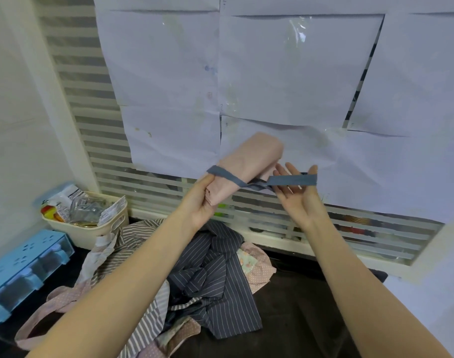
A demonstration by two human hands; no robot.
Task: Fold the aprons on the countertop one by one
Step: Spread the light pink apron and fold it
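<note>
Pink rolled apron (249, 166) is held aloft over the countertop (311, 313), your left hand (200, 202) clamped on its end. Your right hand (296, 192), fingers spread, carries the blue strap (290, 180), apparently looped once. Slack there lets the wrap slide and the roll unfurl.

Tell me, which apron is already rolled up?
The pink apron gripped by the left hand, blue strap wrapped around it; the others lie crumpled on the countertop.
</note>
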